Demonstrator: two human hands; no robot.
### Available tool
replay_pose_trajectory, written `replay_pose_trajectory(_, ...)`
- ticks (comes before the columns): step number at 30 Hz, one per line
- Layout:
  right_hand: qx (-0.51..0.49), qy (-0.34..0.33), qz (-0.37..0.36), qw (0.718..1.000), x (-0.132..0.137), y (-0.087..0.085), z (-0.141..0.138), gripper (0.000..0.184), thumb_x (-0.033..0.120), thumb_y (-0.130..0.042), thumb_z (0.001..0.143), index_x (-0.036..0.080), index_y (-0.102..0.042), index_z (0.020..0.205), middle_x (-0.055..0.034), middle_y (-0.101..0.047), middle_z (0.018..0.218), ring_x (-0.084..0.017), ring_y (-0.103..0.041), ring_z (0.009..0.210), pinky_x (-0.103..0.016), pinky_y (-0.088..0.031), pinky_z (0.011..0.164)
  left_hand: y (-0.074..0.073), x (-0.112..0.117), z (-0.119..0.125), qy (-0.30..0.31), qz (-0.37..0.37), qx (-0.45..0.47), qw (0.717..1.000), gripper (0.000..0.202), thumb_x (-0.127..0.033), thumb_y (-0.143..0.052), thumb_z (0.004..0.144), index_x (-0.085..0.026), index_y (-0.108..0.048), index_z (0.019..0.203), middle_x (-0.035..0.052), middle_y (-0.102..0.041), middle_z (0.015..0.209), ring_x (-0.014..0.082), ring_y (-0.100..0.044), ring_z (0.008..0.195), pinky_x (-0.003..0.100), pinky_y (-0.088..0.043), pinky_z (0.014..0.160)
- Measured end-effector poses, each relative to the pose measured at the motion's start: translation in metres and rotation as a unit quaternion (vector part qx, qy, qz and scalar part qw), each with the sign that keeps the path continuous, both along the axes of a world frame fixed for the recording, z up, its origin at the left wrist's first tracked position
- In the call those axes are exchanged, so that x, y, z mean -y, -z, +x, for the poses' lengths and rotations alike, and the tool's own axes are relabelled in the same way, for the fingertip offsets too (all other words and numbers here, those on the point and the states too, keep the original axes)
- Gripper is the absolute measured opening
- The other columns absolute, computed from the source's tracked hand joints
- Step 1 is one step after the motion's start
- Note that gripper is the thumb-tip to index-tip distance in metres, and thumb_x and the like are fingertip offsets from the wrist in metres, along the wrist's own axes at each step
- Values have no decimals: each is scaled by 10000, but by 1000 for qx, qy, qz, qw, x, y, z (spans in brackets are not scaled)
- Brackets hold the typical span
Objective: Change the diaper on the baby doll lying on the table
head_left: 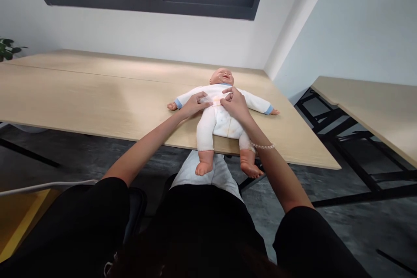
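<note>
A baby doll (pixel 212 91) in a white top with blue collar and cuffs lies face up on the table, arms spread and head away from me. Its bare feet hang past the near edge. A white diaper (pixel 225 122) with a faint yellowish line down its front covers the doll's hips. At the waist on the left, my left hand (pixel 195 104) pinches the diaper's upper edge. Opposite it, my right hand (pixel 235 105) has its thumb and fingers closed on the same waist edge. The exact bits between the fingertips are small and partly hidden.
The light wooden table (pixel 81 91) runs along the wall under a dark-framed window (pixel 208 2). A second table (pixel 374 104) with black legs stands at the right. Green leaves (pixel 9 48) show at the far left, and something yellow (pixel 29 217) is at the lower left.
</note>
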State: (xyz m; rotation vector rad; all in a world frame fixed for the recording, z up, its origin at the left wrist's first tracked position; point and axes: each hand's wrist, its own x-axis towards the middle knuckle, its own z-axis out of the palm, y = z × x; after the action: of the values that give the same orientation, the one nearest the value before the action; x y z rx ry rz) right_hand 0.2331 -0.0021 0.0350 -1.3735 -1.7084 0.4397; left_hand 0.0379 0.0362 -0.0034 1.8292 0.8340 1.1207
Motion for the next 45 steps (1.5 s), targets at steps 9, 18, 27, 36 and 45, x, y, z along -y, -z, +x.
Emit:
replay_pose_trajectory(9,-93,-41,-30,994,2,5,11,324,224,-699,617,182,-549,900,35,-565,679,-163,-556,662,-277,-397,630,-8,8,-2,-2,119,-63,991,353,-497,-666,815,-165,-633,931,57,-612,981,191,-574,928,309,-475,843)
replay_pose_trajectory(18,-213,-96,-44,971,-9,19,22,375,202,-697,580,189,-516,908,4,-543,777,-146,-533,700,-283,-463,652,-25,36,18,3,236,-179,955,366,-477,-451,972,-210,-700,957,52,-720,1032,248,-579,1178,414,-418,1051)
replay_pose_trajectory(27,-70,-39,143,986,19,20,35,216,310,-595,803,186,-578,979,-75,-632,1061,-190,-592,957,-350,-489,892,-36,71,34,-21,189,-333,924,583,-585,-434,958,-171,-524,1359,136,-505,1447,349,-334,1428,465,-279,1145)
replay_pose_trajectory(36,34,8,113,993,29,22,37,267,348,-516,902,191,-661,743,-57,-687,828,-221,-619,883,-363,-468,885,-38,76,36,-15,137,-329,934,719,-580,-514,927,-157,-368,1489,170,-371,1544,370,-301,1446,465,-289,1126)
replay_pose_trajectory(45,77,30,97,992,34,22,36,466,465,-499,927,170,-681,617,-57,-671,654,-212,-605,681,-329,-429,711,-25,75,33,-8,156,-326,932,650,-564,-475,948,-150,-425,1446,159,-425,1513,341,-239,1477,461,-278,1140)
